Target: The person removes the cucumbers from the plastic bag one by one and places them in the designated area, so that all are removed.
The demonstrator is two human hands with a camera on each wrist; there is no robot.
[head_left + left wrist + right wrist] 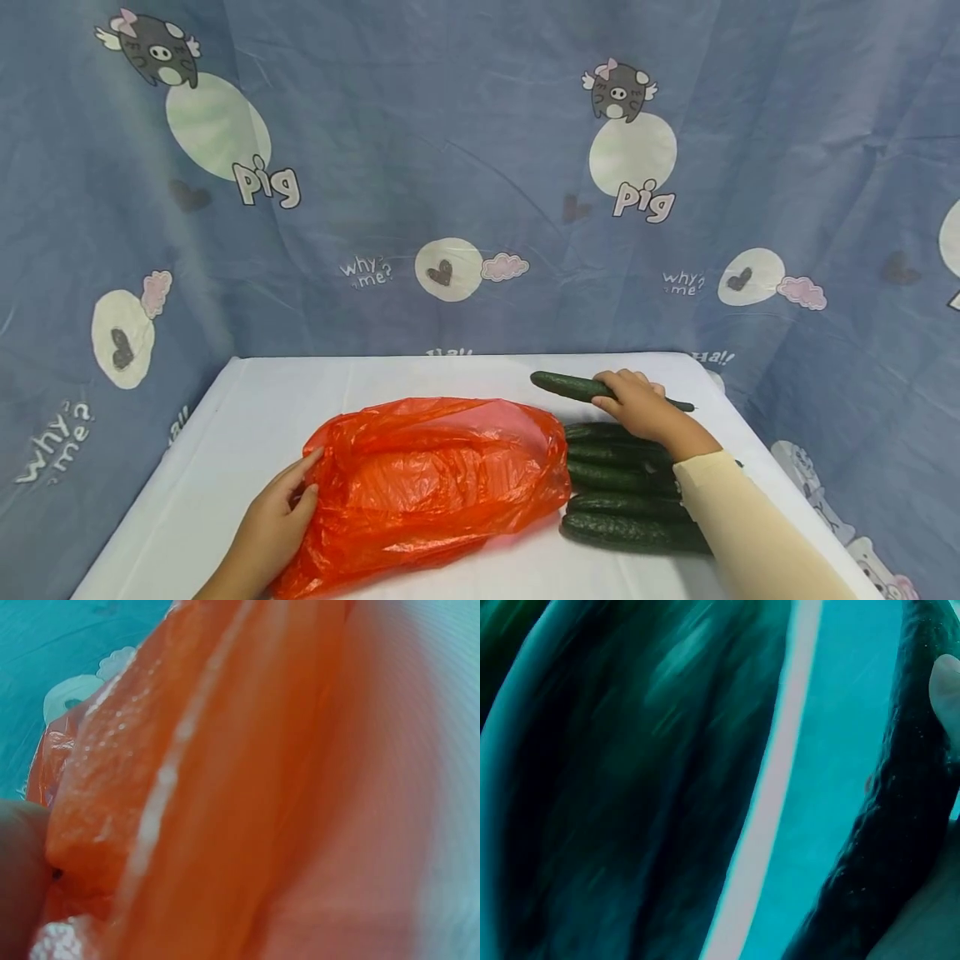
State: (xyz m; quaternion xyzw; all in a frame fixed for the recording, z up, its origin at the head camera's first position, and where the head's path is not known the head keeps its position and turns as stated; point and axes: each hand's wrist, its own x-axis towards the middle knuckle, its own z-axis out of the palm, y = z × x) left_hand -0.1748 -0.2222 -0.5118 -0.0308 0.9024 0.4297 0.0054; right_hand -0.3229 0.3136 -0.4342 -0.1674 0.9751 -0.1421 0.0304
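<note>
My right hand point(637, 404) grips a dark green cucumber point(566, 385) around its middle, above the far end of a row of cucumbers. In the right wrist view the held cucumber point(889, 817) runs down the right side, with the thumb against it. My left hand point(277, 512) holds the left end of a red plastic bag point(435, 475), pinching it between thumb and fingers. The crinkled bag lies wide across the middle of the table. In the left wrist view the bag's thin film point(217, 795) fills most of the picture.
Several cucumbers point(630, 529) lie side by side at the bag's right end, partly hidden under the right forearm. The table point(262, 400) has a white cover. A blue patterned cloth point(480, 167) hangs behind it and along both sides.
</note>
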